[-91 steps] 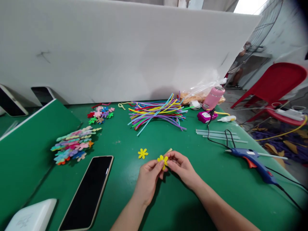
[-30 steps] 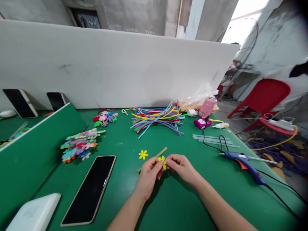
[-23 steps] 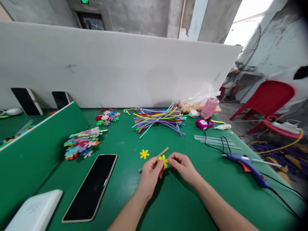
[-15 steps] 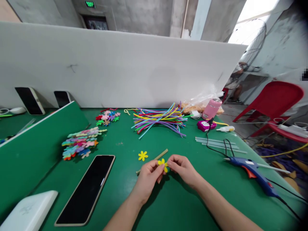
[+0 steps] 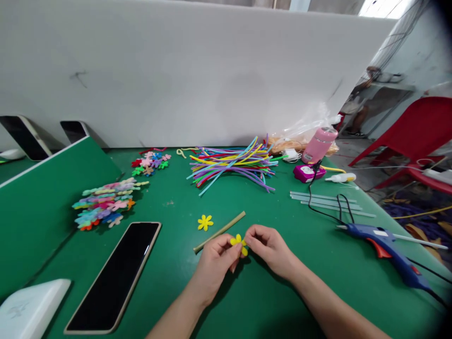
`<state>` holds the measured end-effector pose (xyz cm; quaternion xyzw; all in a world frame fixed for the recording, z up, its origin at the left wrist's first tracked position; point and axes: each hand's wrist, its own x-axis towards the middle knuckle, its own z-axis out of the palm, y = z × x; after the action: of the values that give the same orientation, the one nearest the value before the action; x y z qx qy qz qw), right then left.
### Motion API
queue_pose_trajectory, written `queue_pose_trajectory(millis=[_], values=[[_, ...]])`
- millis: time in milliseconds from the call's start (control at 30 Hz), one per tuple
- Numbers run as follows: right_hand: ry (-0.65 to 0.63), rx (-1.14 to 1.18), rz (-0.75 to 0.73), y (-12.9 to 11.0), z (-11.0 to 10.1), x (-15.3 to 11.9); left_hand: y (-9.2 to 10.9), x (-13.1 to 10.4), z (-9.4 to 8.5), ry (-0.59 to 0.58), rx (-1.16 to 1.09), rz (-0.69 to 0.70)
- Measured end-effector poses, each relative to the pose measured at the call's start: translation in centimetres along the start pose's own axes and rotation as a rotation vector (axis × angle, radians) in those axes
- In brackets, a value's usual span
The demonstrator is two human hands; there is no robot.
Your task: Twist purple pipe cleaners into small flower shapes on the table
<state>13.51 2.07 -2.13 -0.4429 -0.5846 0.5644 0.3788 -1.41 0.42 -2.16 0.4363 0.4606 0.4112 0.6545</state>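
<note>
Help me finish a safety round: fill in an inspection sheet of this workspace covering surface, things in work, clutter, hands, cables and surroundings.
Surface: green tabletop, small pale marks; spills, nothing seen.
Things in work: yellow flower held; loose flower and greenish stick lying nearby.
Clutter: phone, coloured stems piled loosely, pink bottle.
Hands: left hand pinches the yellow flower; right hand at its edge, grip unclear.
Cables: black cable crosses glue sticks; another leaves glue gun.
Surroundings: white partition behind, red chair beyond the right side.
</note>
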Motion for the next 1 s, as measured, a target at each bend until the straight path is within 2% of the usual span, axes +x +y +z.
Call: queue_pose_trajectory(millis=[367, 567, 700, 833, 1000], values=[[-0.026, 0.017, -0.012, 0.0, -0.4, -0.2, -0.1, 0.0, -0.3, -0.038, 0.031, 0.014], [-0.030, 0.154, -0.032, 0.0, -0.3, -0.2, 0.4, -0.1, 0.3, -0.009, 0.175, 0.031], [0.001, 0.087, -0.076, 0.0, 0.1, -0.4, 0.5, -0.3, 0.5, -0.007, 0.234, 0.057], [0.043, 0.048, -0.090, 0.1, 0.5, -0.6, 0.2, -0.3, 0.6, -0.020, 0.168, 0.071], [0.020, 0.147, -0.046, 0.1, 0.5, -0.6, 0.3, -0.3, 0.4, -0.050, 0.049, 0.027]])
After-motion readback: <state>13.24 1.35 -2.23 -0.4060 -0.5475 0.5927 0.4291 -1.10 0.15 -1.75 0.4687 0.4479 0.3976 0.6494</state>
